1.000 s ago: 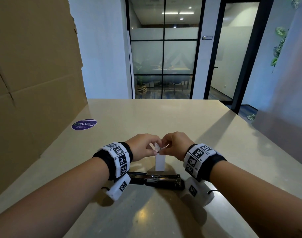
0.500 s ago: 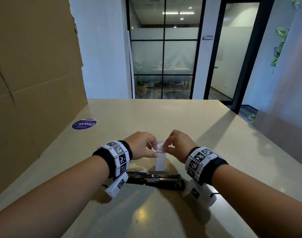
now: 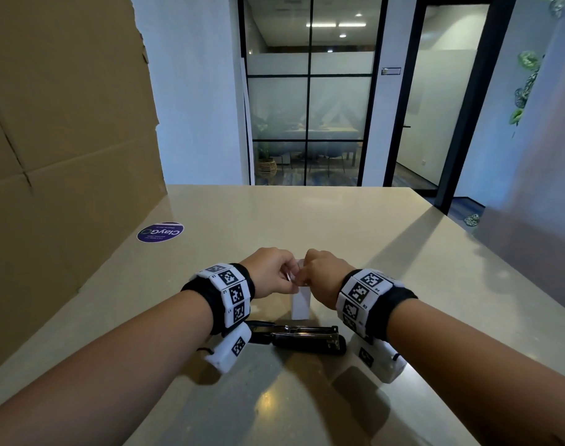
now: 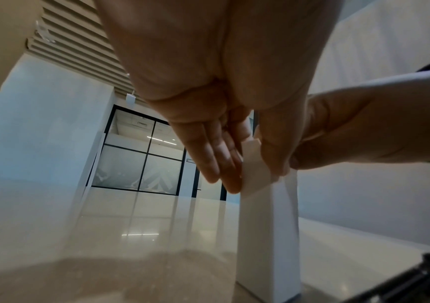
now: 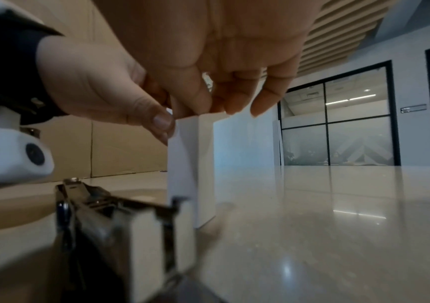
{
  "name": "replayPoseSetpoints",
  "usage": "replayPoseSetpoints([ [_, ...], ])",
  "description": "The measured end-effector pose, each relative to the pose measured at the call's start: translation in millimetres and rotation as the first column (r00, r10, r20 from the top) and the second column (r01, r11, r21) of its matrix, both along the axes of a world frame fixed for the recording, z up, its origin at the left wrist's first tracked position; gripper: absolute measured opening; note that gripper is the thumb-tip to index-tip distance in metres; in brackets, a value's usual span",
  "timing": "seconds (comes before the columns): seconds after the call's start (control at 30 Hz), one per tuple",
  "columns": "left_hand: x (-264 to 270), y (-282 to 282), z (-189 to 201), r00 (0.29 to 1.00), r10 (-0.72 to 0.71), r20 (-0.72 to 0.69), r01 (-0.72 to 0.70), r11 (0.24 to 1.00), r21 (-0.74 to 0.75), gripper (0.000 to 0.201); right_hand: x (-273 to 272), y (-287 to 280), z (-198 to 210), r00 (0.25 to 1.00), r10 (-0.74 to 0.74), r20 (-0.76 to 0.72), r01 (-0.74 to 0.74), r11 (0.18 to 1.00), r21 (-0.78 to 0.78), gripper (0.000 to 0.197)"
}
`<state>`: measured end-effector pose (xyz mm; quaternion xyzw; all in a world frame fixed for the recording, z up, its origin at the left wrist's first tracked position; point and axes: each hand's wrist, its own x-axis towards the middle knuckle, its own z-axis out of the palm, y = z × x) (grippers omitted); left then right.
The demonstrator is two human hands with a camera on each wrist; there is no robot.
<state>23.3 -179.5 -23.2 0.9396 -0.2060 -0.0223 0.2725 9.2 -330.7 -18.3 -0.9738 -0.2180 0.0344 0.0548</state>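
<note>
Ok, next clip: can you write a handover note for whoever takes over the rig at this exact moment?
Left hand: pinches the top of the small white box.
Right hand: pinches the same top from the other side.
The box stands upright on the table; the black stapler lies nearer the person, untouched.
Done: box set upright, a top flap looks lifted.
Left: probably finish opening the box, then turn to the stapler.

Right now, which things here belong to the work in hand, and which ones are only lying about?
In the job: white box, upright, top pinched by left hand and right hand; open black stapler, probably.
Lying about: purple sticker on the table; cardboard sheet at the left.
</note>
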Motion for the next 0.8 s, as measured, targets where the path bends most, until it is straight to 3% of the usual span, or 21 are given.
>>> replayPoseSetpoints([
  [0.17, -1, -1, 1, 1.0, 0.018, -0.015, -0.018, 1.0, -0.004, 0.025, -2, 13, 6, 0.998, -0.064, 0.001, 0.063, 0.984, -0.169, 0.036],
  [0.53, -2, -2, 2, 0.998, 0.037, -0.059, -0.038, 0.999, -0.029, 0.028, 1, 16, 5, 0.999, -0.032, 0.008, 0.033, 0.954, -0.297, 0.034],
  [0.63, -1, -3, 3, 0.998, 0.032, -0.058, -0.032, 0.999, -0.003, 0.03, 3, 17, 12, 0.995, -0.08, -0.053, 0.067, 0.973, -0.221, 0.033],
  [0.8, -1, -2, 5, 1.0, 0.017, -0.024, -0.016, 0.999, 0.05, 0.026, 7, 7, 19, 0.998, -0.065, -0.015, 0.066, 0.994, 0.085, 0.016],
])
